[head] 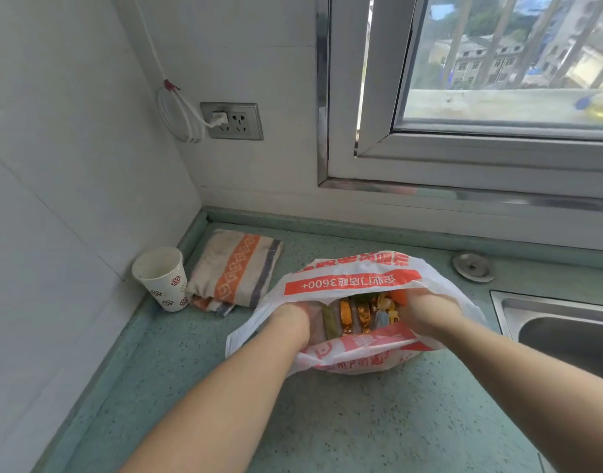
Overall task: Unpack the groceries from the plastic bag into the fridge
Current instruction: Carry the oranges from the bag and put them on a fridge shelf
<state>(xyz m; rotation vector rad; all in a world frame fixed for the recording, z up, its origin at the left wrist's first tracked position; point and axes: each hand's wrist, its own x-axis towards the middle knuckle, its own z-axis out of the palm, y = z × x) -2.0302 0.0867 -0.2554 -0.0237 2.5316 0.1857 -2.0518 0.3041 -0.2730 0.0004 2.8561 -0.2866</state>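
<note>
A white plastic bag [347, 278] with red-orange print sits on the green speckled counter [327, 421], its mouth spread wide. Inside it I see several wrapped snack packets [358, 315] in orange, gold and green. My left hand [295, 320] reaches into the left side of the bag, fingers hidden among the contents. My right hand [426, 314] reaches into the right side, its fingers also buried in the bag. Whether either hand grips anything is hidden. No fridge is in view.
A patterned paper cup [161, 278] stands in the left corner beside a folded striped cloth [236, 268]. A steel sink [563, 332] lies at the right, with a round metal cap [473, 266] behind it. The wall holds a socket [231, 121] with a white cable; a window sits above.
</note>
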